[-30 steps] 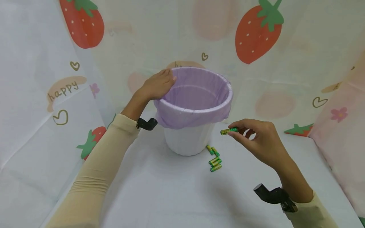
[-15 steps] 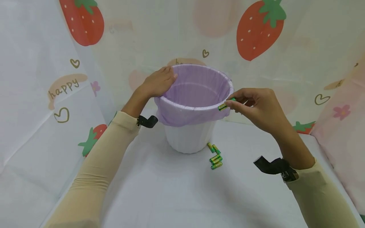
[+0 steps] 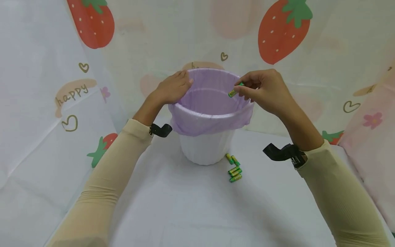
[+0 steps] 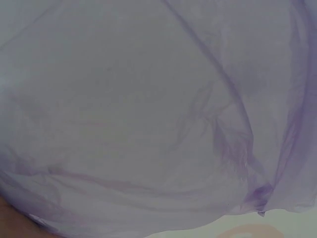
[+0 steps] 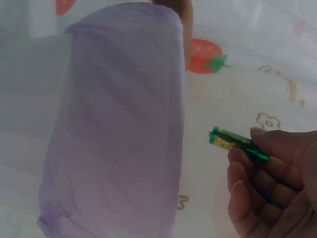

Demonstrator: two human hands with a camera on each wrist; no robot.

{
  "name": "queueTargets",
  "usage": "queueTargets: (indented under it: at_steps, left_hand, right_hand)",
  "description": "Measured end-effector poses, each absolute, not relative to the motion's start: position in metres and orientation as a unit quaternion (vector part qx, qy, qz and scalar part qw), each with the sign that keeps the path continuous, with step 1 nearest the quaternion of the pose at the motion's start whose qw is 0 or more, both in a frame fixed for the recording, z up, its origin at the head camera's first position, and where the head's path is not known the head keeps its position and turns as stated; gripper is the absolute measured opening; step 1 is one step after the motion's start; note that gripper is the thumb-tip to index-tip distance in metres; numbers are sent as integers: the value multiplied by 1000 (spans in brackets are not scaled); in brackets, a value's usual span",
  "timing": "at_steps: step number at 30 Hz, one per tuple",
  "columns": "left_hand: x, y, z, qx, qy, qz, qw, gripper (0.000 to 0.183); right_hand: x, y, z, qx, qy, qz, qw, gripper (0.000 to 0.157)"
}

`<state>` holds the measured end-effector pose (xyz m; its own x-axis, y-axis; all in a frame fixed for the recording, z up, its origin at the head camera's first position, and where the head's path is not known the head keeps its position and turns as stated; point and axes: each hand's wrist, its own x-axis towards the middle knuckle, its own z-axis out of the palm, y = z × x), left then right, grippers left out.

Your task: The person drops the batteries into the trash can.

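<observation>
A white trash bin [image 3: 205, 149] stands upright, lined with a purple bag [image 3: 210, 126] folded over its rim. On the bin's left rim, my left hand [image 3: 173, 88] holds the lined edge, its thumb side toward the opening. Thumb and fingers of my right hand [image 3: 267, 88] pinch a green and yellow battery [image 5: 232, 141] above the right part of the opening. The battery is tilted and apart from the bag. The left wrist view is mostly filled by the liner [image 4: 124, 109], with only a sliver of hand at the lower left corner.
Several more green batteries [image 3: 236, 178] lie on the white tabletop [image 3: 185, 206] just right of the bin's base. Behind the bin rises a pale cloth backdrop [image 3: 160, 31] with strawberry prints, and more cloth hangs at both sides.
My right hand has risen with the battery from beside the bin to above its opening, moving up and slightly left. The left hand stays on the rim.
</observation>
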<state>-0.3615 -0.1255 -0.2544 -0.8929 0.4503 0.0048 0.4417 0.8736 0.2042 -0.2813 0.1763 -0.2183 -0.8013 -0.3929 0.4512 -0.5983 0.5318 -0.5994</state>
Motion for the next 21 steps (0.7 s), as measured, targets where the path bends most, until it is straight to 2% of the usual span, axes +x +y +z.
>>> queueTargets:
  at_steps: [12,21]
  left_hand:
    - [-362,-125,-254,233,967,99,23,67]
    - [-361,-125,-256,226,968,105,23,67]
  right_hand:
    - [-318,157,-224,227,-904,359,57,16]
    - [-332,149,-231,207,-914,346,40,18]
